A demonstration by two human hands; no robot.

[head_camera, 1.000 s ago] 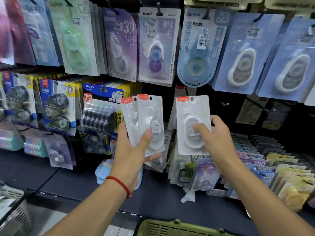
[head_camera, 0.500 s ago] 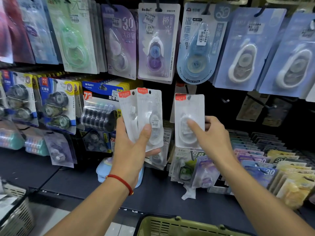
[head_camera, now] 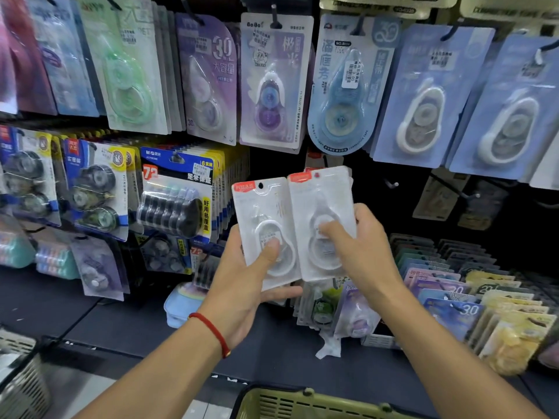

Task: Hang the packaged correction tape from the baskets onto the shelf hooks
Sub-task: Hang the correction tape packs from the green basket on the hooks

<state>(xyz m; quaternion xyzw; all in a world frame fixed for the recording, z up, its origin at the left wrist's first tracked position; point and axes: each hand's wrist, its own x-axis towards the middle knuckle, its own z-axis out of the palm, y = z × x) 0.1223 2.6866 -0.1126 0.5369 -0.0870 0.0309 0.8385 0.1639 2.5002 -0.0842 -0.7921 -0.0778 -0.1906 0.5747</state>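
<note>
Before the shelf, hands (head_camera: 242, 267) (head_camera: 360, 249) raised side by side, each gripping white packs (head_camera: 266, 213)

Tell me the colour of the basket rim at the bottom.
Olive green, seen in the head view: the basket below both hands.

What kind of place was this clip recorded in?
Most likely a stationery shop aisle: carded correction tapes on display hooks, one blue pack with a white price sticker, and a green plastic shopping basket below.
</note>
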